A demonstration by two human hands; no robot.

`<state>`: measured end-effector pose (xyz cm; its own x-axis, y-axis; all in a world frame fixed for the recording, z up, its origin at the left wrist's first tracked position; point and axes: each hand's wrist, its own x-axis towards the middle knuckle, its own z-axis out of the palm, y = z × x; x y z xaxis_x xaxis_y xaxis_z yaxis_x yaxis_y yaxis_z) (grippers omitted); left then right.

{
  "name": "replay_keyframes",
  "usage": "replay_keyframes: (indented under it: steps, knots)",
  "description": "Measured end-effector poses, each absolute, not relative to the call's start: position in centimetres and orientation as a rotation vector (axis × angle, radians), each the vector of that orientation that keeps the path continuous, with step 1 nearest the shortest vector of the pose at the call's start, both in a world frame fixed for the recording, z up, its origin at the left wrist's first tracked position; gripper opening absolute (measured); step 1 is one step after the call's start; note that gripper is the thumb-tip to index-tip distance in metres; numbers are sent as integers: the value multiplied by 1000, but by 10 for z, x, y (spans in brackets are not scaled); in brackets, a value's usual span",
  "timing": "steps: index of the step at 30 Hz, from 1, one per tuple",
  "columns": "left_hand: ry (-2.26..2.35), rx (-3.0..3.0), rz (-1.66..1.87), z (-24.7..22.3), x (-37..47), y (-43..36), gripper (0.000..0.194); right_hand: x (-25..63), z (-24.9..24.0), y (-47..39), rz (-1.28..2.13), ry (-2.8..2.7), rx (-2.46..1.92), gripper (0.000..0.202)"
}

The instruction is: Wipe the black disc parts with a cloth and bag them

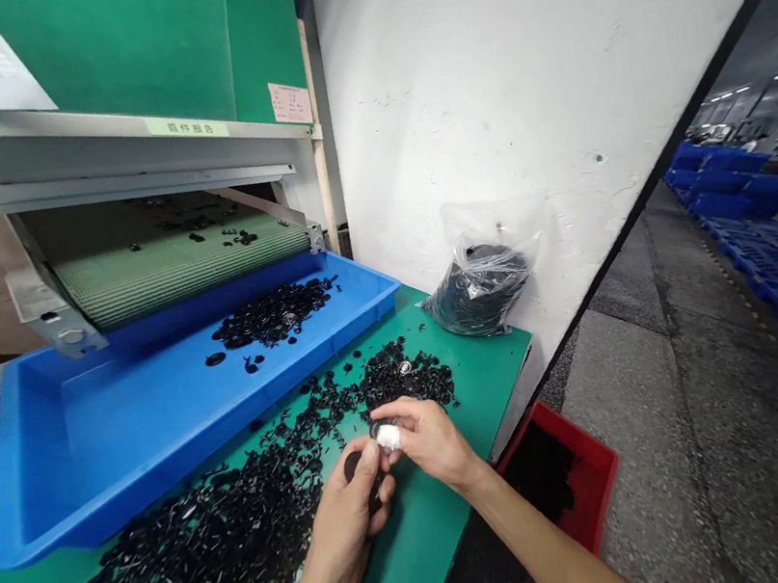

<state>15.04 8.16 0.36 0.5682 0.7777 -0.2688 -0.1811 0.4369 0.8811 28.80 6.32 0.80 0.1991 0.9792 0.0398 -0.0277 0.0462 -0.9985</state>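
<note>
Over the green tabletop my two hands meet, fingertips close together. My left hand (352, 506) is closed around black round discs (354, 465), stacked against its palm. My right hand (425, 437), with a white wrap (387, 437) on one finger, pinches a small dark round part (374, 427) just above the left fingers; its exact kind is hard to make out. Just beyond the hands lies a heap of small black plastic parts (402, 377). A larger spread of black pieces and thin scraps (209, 552) covers the table left of my left forearm.
A blue tray (121, 409) holding black parts (275, 313) sits under the end of a green ribbed conveyor belt (188, 273). At the wall stands a clear plastic bag (480, 288) of black parts. A red bin (597, 484) is on the floor beyond the table's right edge.
</note>
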Motion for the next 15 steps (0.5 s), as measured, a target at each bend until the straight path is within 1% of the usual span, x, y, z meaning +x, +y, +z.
replay_keyframes:
  steps: [3, 8, 12, 15]
  knots:
    - [837, 1028, 639, 5, 150, 80, 43, 292, 10, 57, 966, -1185, -1329, 27]
    - [920, 1098, 570, 7, 149, 79, 46, 310, 25, 53, 691, -1643, -1470, 31]
    - [990, 1093, 545, 5, 148, 81, 49, 317, 33, 53, 666, -1870, -1514, 29]
    - [1058, 1071, 570, 7, 148, 82, 52, 312, 27, 53, 662, -1885, -1491, 26]
